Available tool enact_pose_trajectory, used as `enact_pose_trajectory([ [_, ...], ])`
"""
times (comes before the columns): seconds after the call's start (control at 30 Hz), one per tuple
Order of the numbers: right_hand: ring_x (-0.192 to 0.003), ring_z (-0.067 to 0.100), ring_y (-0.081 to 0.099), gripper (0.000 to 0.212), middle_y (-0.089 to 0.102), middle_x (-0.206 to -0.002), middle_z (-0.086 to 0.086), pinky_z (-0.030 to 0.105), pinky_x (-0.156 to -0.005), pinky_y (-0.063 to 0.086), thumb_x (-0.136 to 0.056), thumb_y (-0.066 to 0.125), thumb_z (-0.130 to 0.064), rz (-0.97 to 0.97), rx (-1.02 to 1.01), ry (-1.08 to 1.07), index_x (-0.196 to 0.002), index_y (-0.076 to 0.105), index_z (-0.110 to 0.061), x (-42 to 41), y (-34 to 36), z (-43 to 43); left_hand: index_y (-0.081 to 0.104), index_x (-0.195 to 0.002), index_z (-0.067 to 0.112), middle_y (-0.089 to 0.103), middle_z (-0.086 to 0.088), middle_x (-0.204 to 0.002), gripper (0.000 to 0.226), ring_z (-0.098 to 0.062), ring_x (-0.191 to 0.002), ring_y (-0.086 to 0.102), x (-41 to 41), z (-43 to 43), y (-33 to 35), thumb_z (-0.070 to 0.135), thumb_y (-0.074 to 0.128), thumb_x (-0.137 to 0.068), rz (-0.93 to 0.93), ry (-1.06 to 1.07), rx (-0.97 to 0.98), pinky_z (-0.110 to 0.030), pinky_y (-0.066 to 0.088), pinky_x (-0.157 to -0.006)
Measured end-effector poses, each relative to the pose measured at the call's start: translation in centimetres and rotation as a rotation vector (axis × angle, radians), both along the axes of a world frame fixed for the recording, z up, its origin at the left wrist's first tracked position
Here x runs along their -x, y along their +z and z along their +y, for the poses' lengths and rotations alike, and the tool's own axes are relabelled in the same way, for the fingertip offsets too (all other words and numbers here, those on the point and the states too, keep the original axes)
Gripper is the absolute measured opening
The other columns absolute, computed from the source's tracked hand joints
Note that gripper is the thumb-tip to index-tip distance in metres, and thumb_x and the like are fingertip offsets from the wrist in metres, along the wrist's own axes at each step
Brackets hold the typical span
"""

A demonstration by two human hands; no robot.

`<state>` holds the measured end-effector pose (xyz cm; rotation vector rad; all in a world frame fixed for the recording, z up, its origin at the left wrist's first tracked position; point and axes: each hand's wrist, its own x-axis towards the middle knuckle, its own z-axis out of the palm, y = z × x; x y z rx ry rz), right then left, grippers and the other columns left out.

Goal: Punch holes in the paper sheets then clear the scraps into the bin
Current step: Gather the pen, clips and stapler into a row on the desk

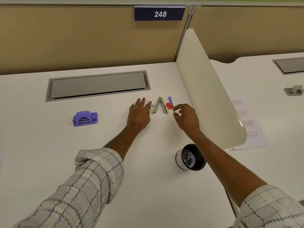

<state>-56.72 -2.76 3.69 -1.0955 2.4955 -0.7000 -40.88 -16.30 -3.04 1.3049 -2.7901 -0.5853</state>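
The left hand [139, 112] lies flat and open, empty, beside an opened grey stapler [160, 106]. The right hand [185, 117], fingers curled, pinches nothing I can make out; the purple plastic hole punch [85, 118] sits well left.

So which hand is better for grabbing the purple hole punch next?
Probably the left hand. The purple hole punch sits on its side of the desk, with bare tabletop between them. The right hand is farther away, beyond the open stapler.

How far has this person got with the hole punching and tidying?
Mostly done, it seems: the small black-lined bin already holds white paper dots, and the purple hole punch sits unused. The left hand lies flat on the white desk; the right hand pinches near an opened stapler, perhaps picking up leftover bits.
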Motion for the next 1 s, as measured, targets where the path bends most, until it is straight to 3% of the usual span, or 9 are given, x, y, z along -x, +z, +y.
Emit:
enact_pose_trajectory([
  [0.17, -0.101, 0.016, 0.066, 0.019, 0.064, -0.123, -0.003, 0.029, -0.076, 0.051, -0.093, 0.064, -0.015, 0.007, -0.030, -0.032, -0.110, 0.072, -0.021, 1.1, 0.3, 0.6, 0.005, -0.165, 0.020, -0.001, -0.008, -0.173, 0.059, -0.028, -0.161, -0.001, 0.3, 0.0, -0.2, 0.030, 0.028, -0.111, 0.017, 0.012, 0.006, -0.049, 0.008, -0.130],
  [0.27, -0.097, 0.020, 0.067, 0.020, 0.065, -0.122, 0.000, 0.033, -0.077, 0.054, -0.094, 0.064, -0.016, 0.006, -0.036, -0.031, -0.112, 0.071, -0.019, 1.1, 0.4, 0.0, 0.004, -0.165, 0.017, -0.001, -0.008, -0.173, 0.059, -0.027, -0.161, -0.001, -0.1, -0.3, -0.2, 0.033, 0.023, -0.112, 0.006, 0.013, -0.007, -0.047, 0.005, -0.131],
  [0.37, -0.104, 0.024, 0.066, 0.031, 0.066, -0.125, 0.006, 0.029, -0.079, 0.050, -0.097, 0.063, -0.024, 0.000, -0.079, 0.024, -0.127, 0.065, -0.018, 0.1, 0.3, -1.0, 0.007, -0.165, 0.016, 0.001, -0.008, -0.173, 0.059, -0.026, -0.161, 0.000, -1.8, -0.3, -0.4, 0.035, 0.022, -0.111, 0.020, 0.013, -0.004, -0.045, 0.005, -0.131],
  [0.43, -0.122, 0.028, 0.058, 0.046, 0.060, -0.136, 0.011, 0.031, -0.093, 0.046, -0.099, 0.061, -0.028, -0.014, -0.128, 0.119, -0.142, 0.053, -0.014, -1.1, 0.2, -1.6, 0.006, -0.165, 0.016, 0.001, -0.008, -0.173, 0.059, -0.025, -0.161, -0.001, -3.2, -0.2, -0.5, 0.036, 0.022, -0.111, 0.020, 0.008, 0.002, -0.044, 0.003, -0.132],
  [0.5, -0.147, 0.028, 0.034, 0.058, 0.042, -0.155, 0.012, 0.034, -0.115, 0.030, -0.101, 0.057, -0.030, -0.019, -0.164, 0.211, -0.152, 0.038, -0.009, -2.6, 0.2, -2.1, 0.005, -0.165, 0.016, -0.001, -0.007, -0.173, 0.060, -0.025, -0.161, -0.003, -4.5, -0.1, -0.4, 0.037, 0.021, -0.111, 0.019, 0.011, -0.002, -0.043, 0.001, -0.132],
  [0.57, -0.155, 0.027, 0.013, 0.066, 0.025, -0.165, 0.013, 0.035, -0.123, 0.015, -0.103, 0.053, -0.032, 0.005, -0.172, 0.276, -0.157, 0.026, -0.005, -4.2, 0.3, -2.6, 0.004, -0.165, 0.016, -0.002, -0.006, -0.173, 0.060, -0.024, -0.161, -0.004, -5.8, 0.0, -0.1, 0.038, 0.021, -0.111, 0.019, 0.021, -0.002, -0.043, 0.000, -0.132],
  [0.63, -0.157, 0.028, 0.004, 0.070, 0.012, -0.168, 0.012, 0.035, -0.125, 0.008, -0.105, 0.048, -0.034, 0.032, -0.177, 0.317, -0.159, 0.017, -0.004, -5.8, 0.5, -2.9, 0.002, -0.165, 0.017, -0.004, -0.006, -0.173, 0.061, -0.024, -0.161, -0.005, -7.2, 0.2, 0.4, 0.039, 0.020, -0.111, 0.017, 0.030, -0.002, -0.042, -0.001, -0.132],
  [0.7, -0.157, 0.028, 0.000, 0.069, 0.004, -0.169, 0.012, 0.035, -0.126, 0.006, -0.107, 0.042, -0.036, 0.042, -0.176, 0.335, -0.159, 0.013, -0.004, -7.2, 0.5, -3.1, 0.002, -0.165, 0.017, -0.004, -0.005, -0.173, 0.061, -0.023, -0.161, -0.006, -8.5, 0.5, 0.8, 0.041, 0.019, -0.111, 0.019, 0.038, 0.001, -0.042, -0.001, -0.131],
  [1.0, -0.157, 0.029, 0.002, 0.066, 0.007, -0.168, 0.015, 0.041, -0.127, 0.012, -0.108, 0.031, -0.042, 0.115, -0.185, 0.420, -0.159, 0.014, -0.004, -14.4, 0.6, -2.4, 0.002, -0.164, 0.016, -0.003, -0.005, -0.173, 0.062, -0.024, -0.161, -0.004, -17.0, 2.4, 2.8, 0.041, 0.020, -0.111, 0.010, 0.107, 0.032, -0.042, 0.000, -0.131],
])
